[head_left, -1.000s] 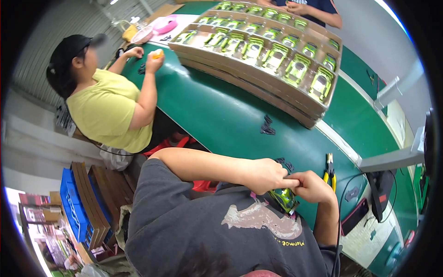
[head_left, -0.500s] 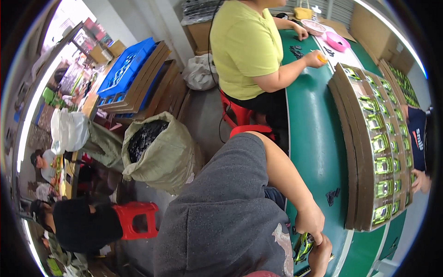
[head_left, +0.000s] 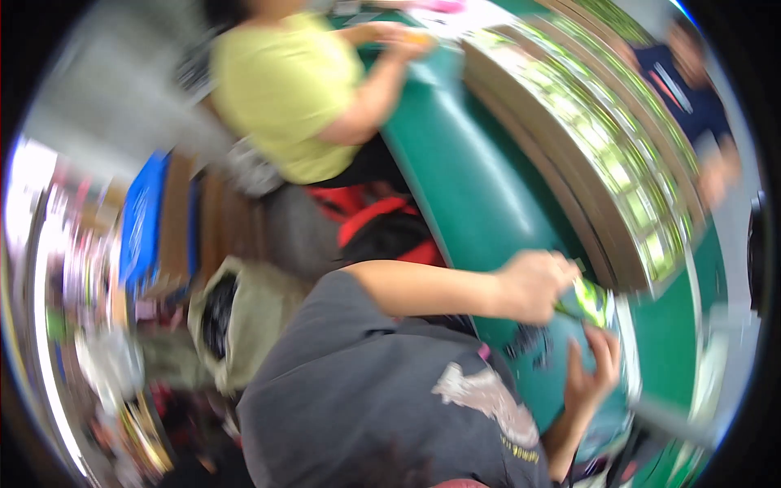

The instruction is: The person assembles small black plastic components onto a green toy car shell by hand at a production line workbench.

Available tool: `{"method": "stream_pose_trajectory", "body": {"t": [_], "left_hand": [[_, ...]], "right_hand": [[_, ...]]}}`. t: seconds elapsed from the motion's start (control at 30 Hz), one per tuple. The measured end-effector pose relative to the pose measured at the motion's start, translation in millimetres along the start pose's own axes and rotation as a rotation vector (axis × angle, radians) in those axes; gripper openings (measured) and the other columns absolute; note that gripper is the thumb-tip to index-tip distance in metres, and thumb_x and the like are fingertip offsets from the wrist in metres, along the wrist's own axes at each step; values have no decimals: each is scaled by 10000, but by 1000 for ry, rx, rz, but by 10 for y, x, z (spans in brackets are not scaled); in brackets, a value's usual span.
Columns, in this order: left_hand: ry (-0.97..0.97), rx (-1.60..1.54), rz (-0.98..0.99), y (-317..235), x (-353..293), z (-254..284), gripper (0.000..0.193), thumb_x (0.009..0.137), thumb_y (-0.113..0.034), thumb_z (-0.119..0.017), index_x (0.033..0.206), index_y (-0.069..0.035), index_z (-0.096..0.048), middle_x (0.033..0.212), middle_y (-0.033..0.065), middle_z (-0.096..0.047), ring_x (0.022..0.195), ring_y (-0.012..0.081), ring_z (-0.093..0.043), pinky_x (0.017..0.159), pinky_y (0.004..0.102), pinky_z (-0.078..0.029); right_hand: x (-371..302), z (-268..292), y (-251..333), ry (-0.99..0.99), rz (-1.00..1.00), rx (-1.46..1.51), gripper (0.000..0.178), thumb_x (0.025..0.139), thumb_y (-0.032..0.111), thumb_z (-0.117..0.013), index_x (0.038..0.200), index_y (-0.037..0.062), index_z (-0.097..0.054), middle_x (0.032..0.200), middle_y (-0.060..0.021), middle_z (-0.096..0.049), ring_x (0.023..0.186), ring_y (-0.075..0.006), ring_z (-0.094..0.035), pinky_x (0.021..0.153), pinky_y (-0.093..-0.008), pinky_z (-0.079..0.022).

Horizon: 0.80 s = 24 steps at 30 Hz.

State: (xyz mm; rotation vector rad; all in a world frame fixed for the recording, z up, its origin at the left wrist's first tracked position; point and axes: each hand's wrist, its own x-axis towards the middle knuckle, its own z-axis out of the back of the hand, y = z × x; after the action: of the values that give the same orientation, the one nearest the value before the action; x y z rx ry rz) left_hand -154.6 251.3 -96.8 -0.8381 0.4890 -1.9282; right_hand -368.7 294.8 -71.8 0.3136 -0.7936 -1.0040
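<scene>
A: Left hand (head_left: pixel 537 286), state of grip?
B: Fingers drawn in, pinching one end of a green-and-clear piece (head_left: pixel 592 302). Motion blur; exact finger contact unclear.
A: Right hand (head_left: pixel 592 370)?
B: Thumb and fingers spread. Fingertips sit just beside the lower side of the piece; touching or apart, I cannot tell.
A: Location of the piece?
B: Over the green worktop (head_left: pixel 480 203), toward its near end, close to the nearest corner of the cardboard tray (head_left: pixel 543 146).
A: On the surface by the hands?
B: A loose cluster of small black parts (head_left: pixel 527 342), in from the worktop's left edge, near both hands. Outlines smeared.
A: Tray contents?
B: Rows of green pieces (head_left: pixel 618 154), individual shapes lost to blur.
A: Others present?
B: A co-worker in a yellow-green shirt (head_left: pixel 289 98) at the worktop's left edge, farther along, fingers at an orange item (head_left: pixel 419 38). A second person in a dark top (head_left: pixel 683 93), beyond the tray's far side.
</scene>
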Motion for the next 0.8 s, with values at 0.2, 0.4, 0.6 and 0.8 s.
{"method": "stream_pose_trajectory", "body": {"t": [0.2, 0.4, 0.6, 0.8], "left_hand": [[43, 25, -17, -21, 105, -114, 426, 657, -39, -621, 1081, -15, -584, 965, 197, -640, 886, 392, -639, 792, 439, -534], [114, 65, -77, -102, 236, -305, 482, 644, -17, -641, 1122, -15, -582, 979, 184, -629, 880, 384, -636, 776, 439, -527], [35, 216, -129, -192, 394, -392, 502, 618, 3, -679, 1113, -51, -615, 910, 134, -607, 837, 342, -638, 697, 410, -524], [51, 199, -78, -186, 421, -574, 475, 611, 51, -650, 1069, -65, -606, 953, 128, -636, 893, 354, -636, 740, 407, -517]], "right_hand": [[-124, -169, -5, -154, -125, 24, 373, 704, 57, -788, 1053, 60, -660, 1023, -151, -616, 950, -350, -610, 812, -416, -505], [-120, -43, -104, -99, -128, -82, 412, 693, 52, -781, 1089, 69, -668, 981, -117, -590, 882, -298, -609, 765, -383, -510], [-63, -95, -116, -119, -102, -219, 293, 724, 33, -655, 1017, 31, -666, 962, -94, -578, 910, -279, -585, 759, -373, -491], [-37, -95, -48, -87, -249, -302, 327, 662, -72, -576, 972, 9, -640, 910, -125, -588, 840, -314, -595, 742, -399, -509]]}}
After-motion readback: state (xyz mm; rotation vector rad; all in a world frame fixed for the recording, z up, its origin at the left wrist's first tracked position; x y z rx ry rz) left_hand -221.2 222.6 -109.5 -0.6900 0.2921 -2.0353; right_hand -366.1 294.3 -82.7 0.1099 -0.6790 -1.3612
